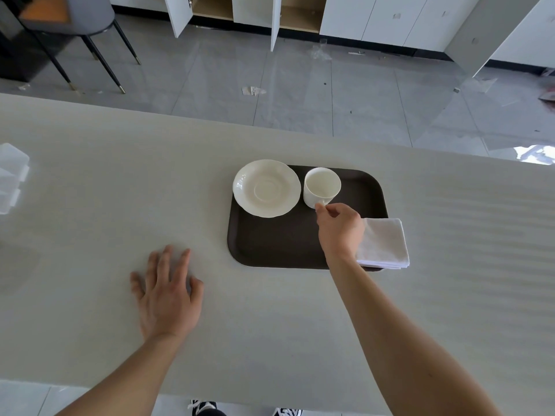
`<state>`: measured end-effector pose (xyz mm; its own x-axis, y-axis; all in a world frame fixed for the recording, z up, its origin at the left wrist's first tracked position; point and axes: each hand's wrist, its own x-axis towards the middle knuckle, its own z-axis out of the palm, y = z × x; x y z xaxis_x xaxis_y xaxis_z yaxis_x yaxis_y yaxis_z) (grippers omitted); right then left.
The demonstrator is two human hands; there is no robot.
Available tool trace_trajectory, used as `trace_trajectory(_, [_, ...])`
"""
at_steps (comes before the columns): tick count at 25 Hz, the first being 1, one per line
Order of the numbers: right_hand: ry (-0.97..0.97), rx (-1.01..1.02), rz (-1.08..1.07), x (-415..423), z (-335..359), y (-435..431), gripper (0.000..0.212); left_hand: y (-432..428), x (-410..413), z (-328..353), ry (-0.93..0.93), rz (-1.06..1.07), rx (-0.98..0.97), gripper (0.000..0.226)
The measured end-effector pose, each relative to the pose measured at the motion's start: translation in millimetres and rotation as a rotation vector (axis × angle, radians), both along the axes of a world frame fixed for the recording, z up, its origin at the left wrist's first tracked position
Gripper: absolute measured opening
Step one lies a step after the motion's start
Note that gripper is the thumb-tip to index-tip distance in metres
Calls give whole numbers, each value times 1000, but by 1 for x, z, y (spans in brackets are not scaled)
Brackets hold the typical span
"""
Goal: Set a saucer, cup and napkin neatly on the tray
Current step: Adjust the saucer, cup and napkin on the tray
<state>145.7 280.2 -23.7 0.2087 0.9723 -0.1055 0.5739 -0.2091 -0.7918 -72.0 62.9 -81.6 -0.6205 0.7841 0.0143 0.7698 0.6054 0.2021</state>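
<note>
A dark brown tray (279, 244) lies on the pale table. A white saucer (266, 188) rests on its far left corner, overhanging the rim a little. Right beside the saucer stands a white cup (322, 186), upright and empty, on the tray. My right hand (341, 226) pinches the cup's handle at its near side. A folded white napkin (383, 243) lies at the tray's near right corner, partly over the rim and partly behind my wrist. My left hand (166, 292) lies flat on the table, left of the tray, fingers spread, holding nothing.
A clear plastic container (12, 175) sits at the table's left edge. Beyond the far edge is grey tiled floor with scraps, a chair (75, 22) at the back left and open white cabinets (255, 13).
</note>
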Motion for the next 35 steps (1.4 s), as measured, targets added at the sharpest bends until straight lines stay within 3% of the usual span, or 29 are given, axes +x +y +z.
trace_trajectory(24, [24,6,31,8,-7,3,24,1,1,1,4,-2,1,60])
trace_trajectory(35, [152,14,90,35,0,-5,22,0,0,-3,17,-2,17,60])
